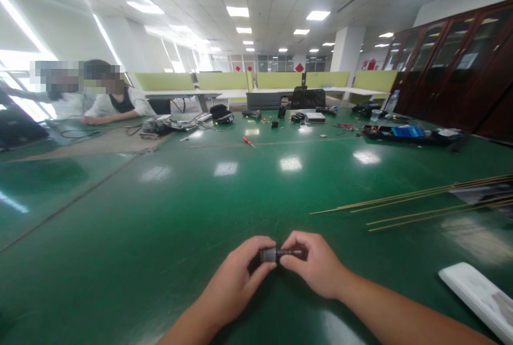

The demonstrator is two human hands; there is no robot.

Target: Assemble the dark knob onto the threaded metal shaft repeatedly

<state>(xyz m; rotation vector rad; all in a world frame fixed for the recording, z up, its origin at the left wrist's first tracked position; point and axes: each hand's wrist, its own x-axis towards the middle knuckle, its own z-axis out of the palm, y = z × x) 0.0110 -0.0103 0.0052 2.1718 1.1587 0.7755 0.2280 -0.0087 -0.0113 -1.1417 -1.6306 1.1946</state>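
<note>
Low in the middle of the head view, both my hands hold a small cylindrical part with a shaft (269,255). It has a grey, motor-like body and a thin, dark, ridged shaft pointing right, and it lies level. My left hand (242,270) is closed, with thumb and fingers gripping the grey body from the left. From the other side, my right hand (316,262) pinches around the shaft, its thumb below and fingers above. The body's left end and part of the shaft are hidden by my fingers. Beneath both hands is the glossy green tabletop (180,238).
Several thin brass-coloured rods (409,195) reach in from the right. A white object (476,297) lies at the lower right. Further off are a red screwdriver (248,142), a black tray (417,134) and a bottle (393,102). Two people (120,99) sit at the far left.
</note>
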